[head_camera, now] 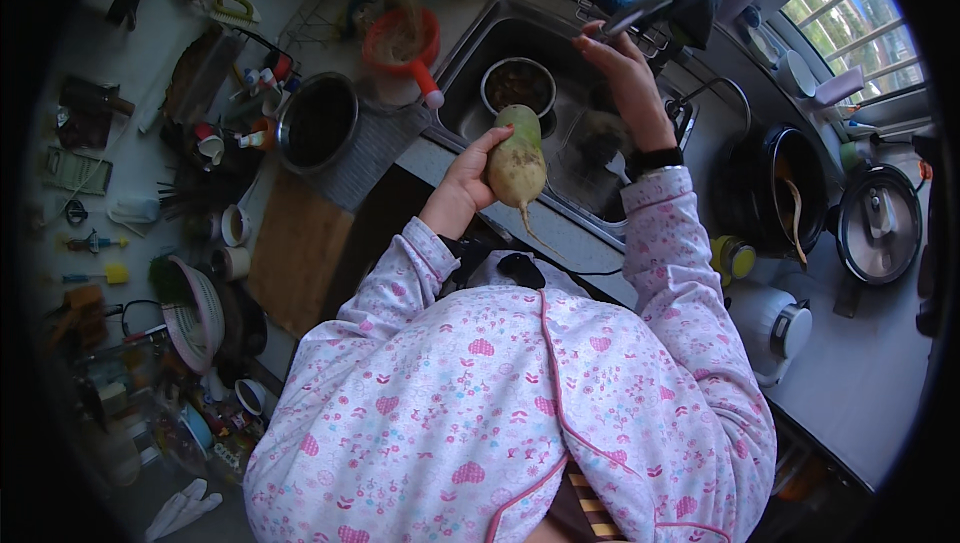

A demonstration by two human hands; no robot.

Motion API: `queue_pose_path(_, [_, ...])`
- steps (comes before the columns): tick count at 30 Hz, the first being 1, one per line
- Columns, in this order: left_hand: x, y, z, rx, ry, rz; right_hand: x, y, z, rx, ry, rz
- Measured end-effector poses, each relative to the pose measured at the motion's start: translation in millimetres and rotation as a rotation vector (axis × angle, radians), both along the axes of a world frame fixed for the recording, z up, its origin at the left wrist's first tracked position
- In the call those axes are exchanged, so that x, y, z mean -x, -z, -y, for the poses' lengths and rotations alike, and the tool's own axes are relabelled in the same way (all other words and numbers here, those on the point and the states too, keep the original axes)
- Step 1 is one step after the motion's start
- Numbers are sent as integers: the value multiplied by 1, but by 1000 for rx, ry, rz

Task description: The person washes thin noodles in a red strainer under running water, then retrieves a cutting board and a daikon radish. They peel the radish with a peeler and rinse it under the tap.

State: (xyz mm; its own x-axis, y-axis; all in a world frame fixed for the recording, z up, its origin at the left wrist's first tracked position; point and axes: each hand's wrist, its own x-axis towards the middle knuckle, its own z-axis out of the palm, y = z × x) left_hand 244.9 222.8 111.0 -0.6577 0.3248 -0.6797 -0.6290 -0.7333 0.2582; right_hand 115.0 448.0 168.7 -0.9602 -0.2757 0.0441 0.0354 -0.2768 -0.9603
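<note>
My left hand (471, 177) holds a large radish (519, 160), pale green at the top and whitish with brown soil marks below. Its thin root tail points towards me. The radish is over the near edge of the stainless steel sink (459, 116). My right hand (634, 89) is raised above the sink, its fingers at the end of the metal faucet spout (637, 11); the spout partly hides them. In the sink stands a round metal bowl (517, 83) with dark contents that I cannot make out.
A red strainer (399, 38) and a dark metal basin (318, 122) stand left of the sink, near a wooden cutting board (300, 243). To the right are a black pot (776, 190) with a wooden spoon in it, a glass lid (879, 224) and a white kettle (761, 321).
</note>
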Motion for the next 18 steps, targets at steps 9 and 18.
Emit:
queue_pose_path(9, [48, 11, 6, -42, 139, 36, -13, 27, -78, -233, -221, -21])
queue_pose_path(18, [110, 42, -32, -67, 332, 78, 17, 122, -82, -1526, 59, 11])
